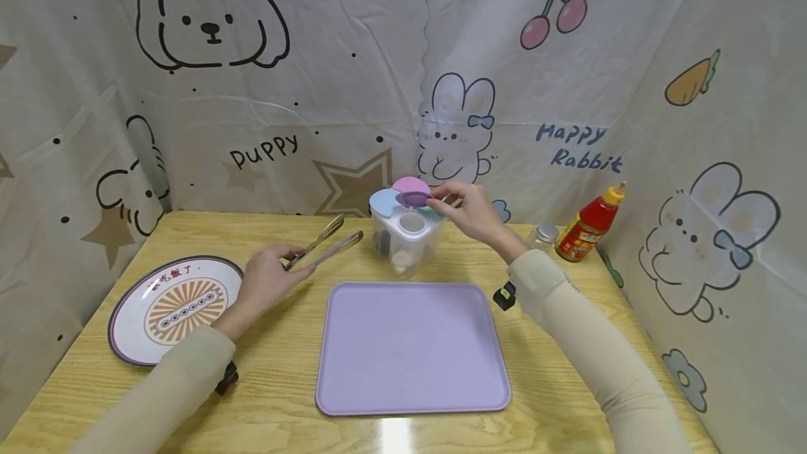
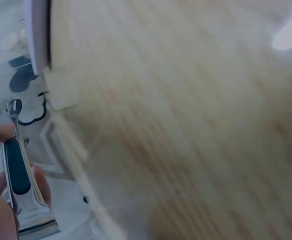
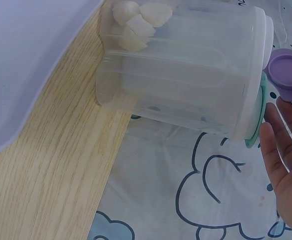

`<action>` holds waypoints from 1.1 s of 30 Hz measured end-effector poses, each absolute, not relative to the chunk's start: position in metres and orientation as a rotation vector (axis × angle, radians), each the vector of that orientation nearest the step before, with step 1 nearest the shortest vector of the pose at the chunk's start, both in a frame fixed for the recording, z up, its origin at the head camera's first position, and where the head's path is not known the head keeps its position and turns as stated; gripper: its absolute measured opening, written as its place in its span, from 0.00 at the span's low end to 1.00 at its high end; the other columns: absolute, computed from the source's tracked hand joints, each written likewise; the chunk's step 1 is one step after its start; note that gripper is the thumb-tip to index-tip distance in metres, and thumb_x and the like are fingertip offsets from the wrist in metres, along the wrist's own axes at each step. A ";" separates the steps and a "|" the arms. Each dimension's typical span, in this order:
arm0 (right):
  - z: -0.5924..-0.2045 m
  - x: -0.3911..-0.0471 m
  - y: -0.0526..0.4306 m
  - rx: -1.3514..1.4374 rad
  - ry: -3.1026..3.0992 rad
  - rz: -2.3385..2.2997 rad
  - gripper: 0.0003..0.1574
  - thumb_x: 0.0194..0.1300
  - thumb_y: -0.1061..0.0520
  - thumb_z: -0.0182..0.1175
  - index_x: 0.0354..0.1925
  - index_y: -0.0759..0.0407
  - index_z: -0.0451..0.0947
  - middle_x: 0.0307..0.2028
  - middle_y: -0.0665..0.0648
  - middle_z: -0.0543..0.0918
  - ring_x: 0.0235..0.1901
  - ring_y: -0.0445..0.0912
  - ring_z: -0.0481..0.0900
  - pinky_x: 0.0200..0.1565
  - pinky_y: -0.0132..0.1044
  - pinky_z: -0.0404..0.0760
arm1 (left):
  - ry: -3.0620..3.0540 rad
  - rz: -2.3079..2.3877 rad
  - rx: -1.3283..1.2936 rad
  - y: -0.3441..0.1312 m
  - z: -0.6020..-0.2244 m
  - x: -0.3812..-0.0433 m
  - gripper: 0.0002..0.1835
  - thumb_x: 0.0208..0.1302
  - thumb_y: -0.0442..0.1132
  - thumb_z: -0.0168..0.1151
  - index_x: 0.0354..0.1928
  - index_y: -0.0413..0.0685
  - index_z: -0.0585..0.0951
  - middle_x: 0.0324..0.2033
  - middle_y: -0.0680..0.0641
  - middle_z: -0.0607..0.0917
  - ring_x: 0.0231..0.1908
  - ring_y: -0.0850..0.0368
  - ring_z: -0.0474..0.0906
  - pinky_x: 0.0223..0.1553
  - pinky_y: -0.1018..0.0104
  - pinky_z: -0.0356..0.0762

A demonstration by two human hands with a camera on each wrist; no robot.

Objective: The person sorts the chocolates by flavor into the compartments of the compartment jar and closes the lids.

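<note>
In the head view my left hand [image 1: 267,282] holds metal tongs [image 1: 337,249] over the table, their two arms spread apart. The left wrist view shows a dark oval inset on the tongs' handle [image 2: 18,167]. My right hand [image 1: 469,212] pinches the raised purple lid [image 1: 414,199] of a clear storage container [image 1: 429,244] between thumb and finger. Below that lid, a round opening [image 1: 412,222] in the white top is uncovered. Pale chunks [image 3: 141,30] lie at the container's bottom. Blue [image 1: 384,200] and pink [image 1: 410,184] lids cover other sections; a green lid [image 3: 257,112] sits near my fingers.
A lilac tray [image 1: 412,349] lies in front of the container. To the left is a white oval plate [image 1: 135,314] with a printed pattern. A small jar with a metal cap [image 1: 546,232] and a red sauce bottle [image 1: 586,230] stand back right. Printed cloth hangs behind.
</note>
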State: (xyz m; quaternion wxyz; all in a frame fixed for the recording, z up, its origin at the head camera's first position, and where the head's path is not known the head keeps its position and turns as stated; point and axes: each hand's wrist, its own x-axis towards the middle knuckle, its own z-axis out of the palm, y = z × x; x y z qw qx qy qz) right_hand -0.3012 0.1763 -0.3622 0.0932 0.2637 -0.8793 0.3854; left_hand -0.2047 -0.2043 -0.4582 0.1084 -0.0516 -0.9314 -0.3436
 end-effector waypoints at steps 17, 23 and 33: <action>-0.364 -0.301 0.176 0.795 -2.606 1.133 0.11 0.71 0.54 0.69 0.46 0.59 0.88 0.45 0.60 0.92 0.39 0.52 0.88 0.38 0.35 0.83 | -2.840 -0.964 -0.123 -0.205 -0.474 -0.212 0.22 0.62 0.46 0.74 0.53 0.41 0.88 0.42 0.39 0.92 0.38 0.46 0.86 0.33 0.61 0.76; -0.362 -0.301 0.176 0.788 -2.613 1.147 0.11 0.71 0.54 0.69 0.46 0.59 0.88 0.44 0.60 0.91 0.39 0.52 0.87 0.38 0.36 0.83 | -2.872 -0.961 -0.120 -0.205 -0.476 -0.213 0.23 0.63 0.48 0.74 0.53 0.41 0.88 0.42 0.37 0.92 0.39 0.43 0.87 0.36 0.54 0.81; -0.362 -0.301 0.177 0.773 -2.624 1.134 0.11 0.71 0.54 0.69 0.47 0.59 0.88 0.45 0.60 0.91 0.39 0.51 0.87 0.38 0.34 0.83 | -2.945 -0.871 -0.177 -0.204 -0.474 -0.217 0.25 0.63 0.53 0.73 0.54 0.43 0.88 0.45 0.39 0.92 0.44 0.41 0.88 0.44 0.45 0.83</action>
